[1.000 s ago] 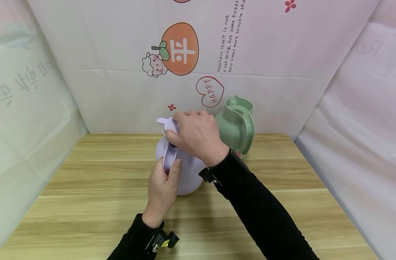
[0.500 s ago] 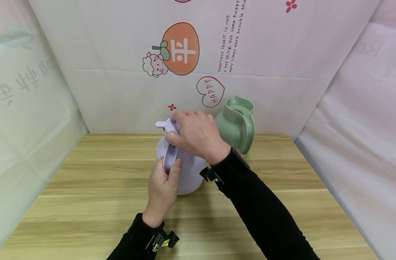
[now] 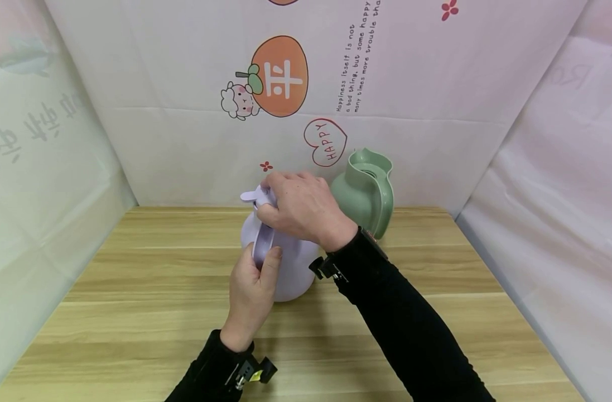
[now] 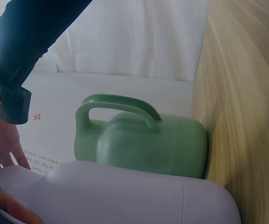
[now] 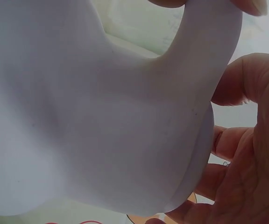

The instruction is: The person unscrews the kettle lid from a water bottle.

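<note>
A lilac thermos jug [image 3: 290,273] stands on the wooden table, its handle [image 3: 262,244] towards me. My left hand [image 3: 250,293] grips that handle, thumb on the near side. Over the jug's top, my right hand [image 3: 308,209] holds the lilac lid [image 3: 265,196], fingers around its far side and thumb on the near side. A small tab [image 3: 247,196] on the lid sticks out to the left. In the right wrist view the fingers [image 5: 228,140] curl at the edge of the jug's top, and the lilac neck [image 5: 125,116] hides much of the lid.
A sage-green thermos jug [image 3: 358,195] with no lid visible stands behind to the right, close to the back cloth [image 3: 185,156]. Printed white cloth hangs on both sides as well. Wooden tabletop [image 3: 135,290] spreads around the lilac jug.
The lid's tab has swung round towards me, as my right hand turns the lid slightly. My left hand and both jugs have stayed where they were.
</note>
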Demonstrator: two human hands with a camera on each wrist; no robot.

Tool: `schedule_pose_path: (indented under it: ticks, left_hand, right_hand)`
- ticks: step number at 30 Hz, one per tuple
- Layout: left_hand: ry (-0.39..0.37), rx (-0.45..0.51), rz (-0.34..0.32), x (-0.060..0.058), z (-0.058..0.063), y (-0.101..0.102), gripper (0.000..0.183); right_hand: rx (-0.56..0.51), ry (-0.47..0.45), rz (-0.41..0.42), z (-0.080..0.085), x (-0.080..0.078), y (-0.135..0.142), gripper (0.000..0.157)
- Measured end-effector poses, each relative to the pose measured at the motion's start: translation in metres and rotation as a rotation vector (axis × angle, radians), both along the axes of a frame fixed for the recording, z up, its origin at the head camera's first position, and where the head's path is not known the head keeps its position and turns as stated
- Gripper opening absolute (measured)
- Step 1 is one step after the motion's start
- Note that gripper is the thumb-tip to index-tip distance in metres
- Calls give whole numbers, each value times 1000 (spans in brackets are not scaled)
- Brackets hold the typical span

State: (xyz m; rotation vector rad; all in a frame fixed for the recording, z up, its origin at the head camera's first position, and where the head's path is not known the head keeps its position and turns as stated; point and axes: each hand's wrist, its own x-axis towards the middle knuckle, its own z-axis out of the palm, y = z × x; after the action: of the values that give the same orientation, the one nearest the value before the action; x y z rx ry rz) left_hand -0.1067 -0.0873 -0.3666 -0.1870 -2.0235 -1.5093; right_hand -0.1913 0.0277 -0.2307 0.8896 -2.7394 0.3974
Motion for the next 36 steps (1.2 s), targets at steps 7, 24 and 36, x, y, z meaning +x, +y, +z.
schedule_pose_path:
  ticks: [7, 24, 36]
  left_hand:
    - [4, 8, -3, 0, 0, 0, 23]
    - [-8, 4, 4, 0, 0, 0, 22]
    - [-7, 3, 2, 0, 0, 1, 21]
  right_hand:
    - [35, 37, 26, -1, 0, -2, 48]
    - [46, -54, 58, 4, 2, 0, 48]
    - [6, -131, 142, 8, 0, 4, 50]
